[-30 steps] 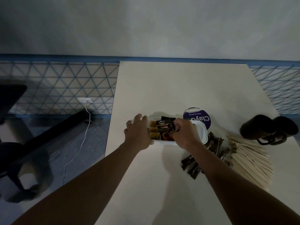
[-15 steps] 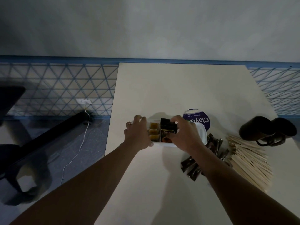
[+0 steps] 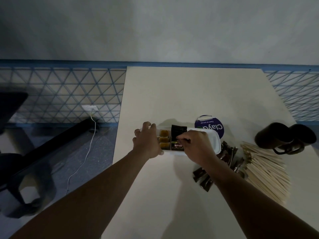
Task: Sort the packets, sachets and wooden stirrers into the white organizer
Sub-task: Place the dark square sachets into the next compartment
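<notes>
White plastic organizer (image 3: 216,140) sits mid-frame on the desk (image 3: 189,92); the left hand (image 3: 148,140) grips its left end. The right hand (image 3: 195,145) pinches, it seems, a dark packet (image 3: 178,131) standing in the middle compartment. Loose sachets (image 3: 227,156) and wooden stirrers (image 3: 265,168), long axes pointing away, lie just right of that wrist, nearer the right hand.

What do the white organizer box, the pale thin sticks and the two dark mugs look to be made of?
White organizer box: probably plastic, with smooth, thin, rounded walls. Pale thin sticks: wood, light tan, matte, flat-cut. Two dark mugs: possibly glazed ceramic or enamelled metal; they show a slight sheen, but the light is too dim to tell.
</notes>
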The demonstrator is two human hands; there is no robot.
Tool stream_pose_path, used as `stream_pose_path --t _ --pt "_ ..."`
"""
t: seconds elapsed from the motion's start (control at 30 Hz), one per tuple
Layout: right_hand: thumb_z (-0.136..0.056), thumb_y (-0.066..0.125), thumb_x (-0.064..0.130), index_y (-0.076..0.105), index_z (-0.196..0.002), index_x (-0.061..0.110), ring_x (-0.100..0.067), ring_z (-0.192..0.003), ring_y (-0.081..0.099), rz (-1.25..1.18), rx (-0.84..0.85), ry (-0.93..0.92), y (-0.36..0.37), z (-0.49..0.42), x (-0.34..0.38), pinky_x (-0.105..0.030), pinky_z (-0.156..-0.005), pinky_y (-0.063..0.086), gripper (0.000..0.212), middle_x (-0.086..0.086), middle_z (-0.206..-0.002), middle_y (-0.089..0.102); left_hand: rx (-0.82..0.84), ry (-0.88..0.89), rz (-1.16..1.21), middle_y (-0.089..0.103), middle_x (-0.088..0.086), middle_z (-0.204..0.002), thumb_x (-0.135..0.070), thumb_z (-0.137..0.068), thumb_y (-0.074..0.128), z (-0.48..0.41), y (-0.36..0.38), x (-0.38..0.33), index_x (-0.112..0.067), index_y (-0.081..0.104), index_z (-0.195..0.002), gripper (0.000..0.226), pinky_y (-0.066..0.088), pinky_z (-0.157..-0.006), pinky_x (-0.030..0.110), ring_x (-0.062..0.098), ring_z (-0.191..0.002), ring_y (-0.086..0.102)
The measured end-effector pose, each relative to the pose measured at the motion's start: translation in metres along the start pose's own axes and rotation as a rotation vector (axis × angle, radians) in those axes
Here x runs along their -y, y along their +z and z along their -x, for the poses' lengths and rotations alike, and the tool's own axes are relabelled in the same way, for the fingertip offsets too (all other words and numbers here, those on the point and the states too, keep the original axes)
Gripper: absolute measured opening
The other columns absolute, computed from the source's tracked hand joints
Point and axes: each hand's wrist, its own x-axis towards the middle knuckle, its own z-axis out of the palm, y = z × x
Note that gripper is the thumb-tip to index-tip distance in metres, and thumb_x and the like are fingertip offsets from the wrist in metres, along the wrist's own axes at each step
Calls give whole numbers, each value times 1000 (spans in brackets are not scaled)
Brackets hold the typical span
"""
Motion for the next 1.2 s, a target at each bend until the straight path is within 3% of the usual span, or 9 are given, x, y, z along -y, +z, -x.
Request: stream_pose_path --t 0.07,0.17,0.27,0.4,0.47,0.63,0.77,0.93,1.2 --pt "-89 72 25 80 -91 20 -8 -73 63 -13 27 32 -4 -3 1 -17 -68 45 10 4 -87 75 -1 1 -3 21 2 -153 -37 -66 88 0 0 0 -16 29 -149 104 44 -100 46 37 -133 31" --pt "-90 70 36 79 -86 19 -11 -73 63 -25 -17 75 -9 -6 2 -21 -65 43 20 5 -83 73 1 4 -7 21 2 -153 -38 -66 88 0 0 0 -15 28 -149 105 44 -100 46 37 -133 31" --pt "-88 73 26 77 -102 21 -15 -87 66 53 -52 82 -11 -10 2 -16 -68 41 16 3 -98 70 2 2 -5 20 2 -153 -37 -66 88 0 0 0 -16 27 -150 105 44 -101 46 37 -134 30" --pt "-87 70 20 72 -117 24 -22 -103 63 176 103 93 -14 -17 8 -33 -82 52 30 1 -113 68 0 8 -6 22 2 -152 -38 -66 88 1 -1 0 -16 29 -148 104 45 -100 45 37 -133 31" --pt "-86 67 16 71 -119 28 -24 -105 63 246 153 101 -14 -21 12 -35 -82 53 35 1 -117 67 2 9 -10 22 3 -151 -38 -66 88 1 -1 0 -16 29 -148 103 46 -99 46 37 -132 32" --pt "-81 66 12 74 -106 33 -28 -91 65 358 185 95 -14 -25 20 -30 -66 44 33 1 -107 69 1 16 -15 23 4 -151 -39 -67 87 1 -2 0 -15 29 -148 103 46 -99 46 37 -132 32" --pt "-78 67 14 74 -96 29 -27 -82 65 388 214 93 -15 -26 22 -30 -62 46 25 -1 -96 69 4 15 -19 23 4 -150 -39 -67 87 0 -2 0 -15 29 -148 102 46 -99 45 36 -131 33" --pt "-83 66 15 73 -101 29 -26 -87 65 342 160 101 -17 -23 22 -32 -67 50 24 0 -101 70 -1 16 -19 23 4 -150 -39 -66 88 0 -2 0 -15 30 -148 103 47 -99 45 37 -131 33" --pt "-85 67 18 70 -112 30 -25 -91 64 304 115 118 -12 -20 18 -29 -67 43 30 1 -106 70 3 15 -4 22 3 -150 -39 -66 88 0 -1 2 -16 28 -149 105 47 -99 47 37 -131 31"
